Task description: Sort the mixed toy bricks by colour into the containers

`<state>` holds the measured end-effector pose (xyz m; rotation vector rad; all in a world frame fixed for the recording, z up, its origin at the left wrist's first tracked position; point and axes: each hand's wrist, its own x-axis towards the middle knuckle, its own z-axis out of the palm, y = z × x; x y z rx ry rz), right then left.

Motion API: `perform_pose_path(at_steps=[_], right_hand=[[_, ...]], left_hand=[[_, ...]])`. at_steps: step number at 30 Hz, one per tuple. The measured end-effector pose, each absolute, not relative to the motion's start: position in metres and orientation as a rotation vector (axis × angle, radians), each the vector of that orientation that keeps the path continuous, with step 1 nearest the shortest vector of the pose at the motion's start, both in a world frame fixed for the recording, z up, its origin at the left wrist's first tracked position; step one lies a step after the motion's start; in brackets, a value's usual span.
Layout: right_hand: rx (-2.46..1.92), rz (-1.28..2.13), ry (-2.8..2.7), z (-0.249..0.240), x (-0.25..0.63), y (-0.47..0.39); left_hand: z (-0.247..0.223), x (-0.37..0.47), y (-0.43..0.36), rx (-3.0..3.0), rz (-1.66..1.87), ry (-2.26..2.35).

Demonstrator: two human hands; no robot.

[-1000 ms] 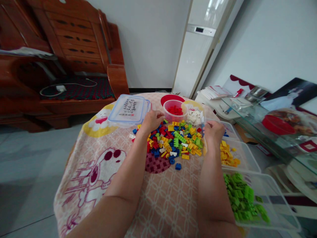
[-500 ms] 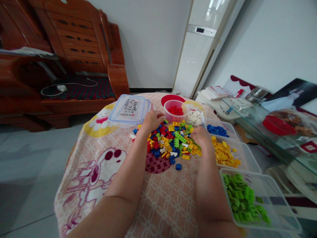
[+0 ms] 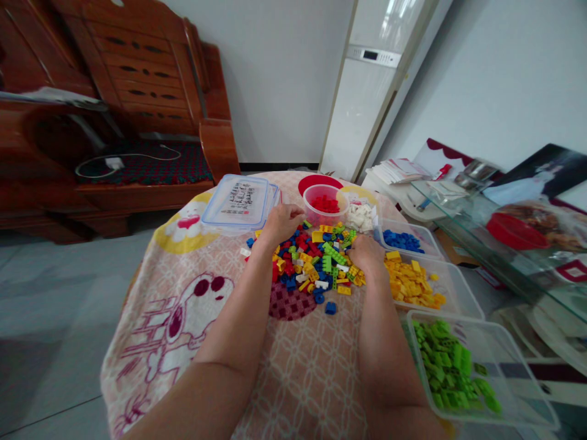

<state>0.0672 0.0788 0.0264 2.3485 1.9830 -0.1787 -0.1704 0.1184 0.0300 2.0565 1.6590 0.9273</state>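
A mixed pile of toy building bricks [image 3: 316,260] in red, yellow, green, blue and white lies mid-table. My left hand [image 3: 283,223] is over the pile's far left edge, fingers pinched together; whatever may be between the fingertips is too small to make out. At the right side of the pile, my right hand [image 3: 367,252] reaches down among yellow and green bricks with curled fingers, their tips partly hidden. Beyond the pile stands a round tub [image 3: 306,211] with red bricks inside. White bricks [image 3: 360,216] are heaped beside it.
Along the right side sit clear boxes: one with blue bricks [image 3: 403,241], one with yellow bricks [image 3: 413,284], one with green bricks [image 3: 444,363]. A blue-rimmed lidded box [image 3: 238,201] lies at the back left. A glass shelf [image 3: 486,244] with clutter stands at the right.
My right hand has shifted slightly left and lower into the bricks, covering some yellow ones. My left hand has stayed nearly still.
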Motion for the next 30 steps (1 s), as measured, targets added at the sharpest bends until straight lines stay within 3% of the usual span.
perform_pose_path(at_steps=[11,23,30], right_hand=[[2.452,-0.198,2.106,0.041,0.076,0.073],[3.220,0.211,1.696,0.051,0.117,0.064],[3.075,0.199,1.893,0.052,0.106,0.068]], left_hand=[[0.031,-0.171,0.116,2.061,0.927,1.649],[0.032,-0.170,0.117,2.054,0.899,1.673],[0.029,-0.170,0.118,2.079,0.904,1.658]])
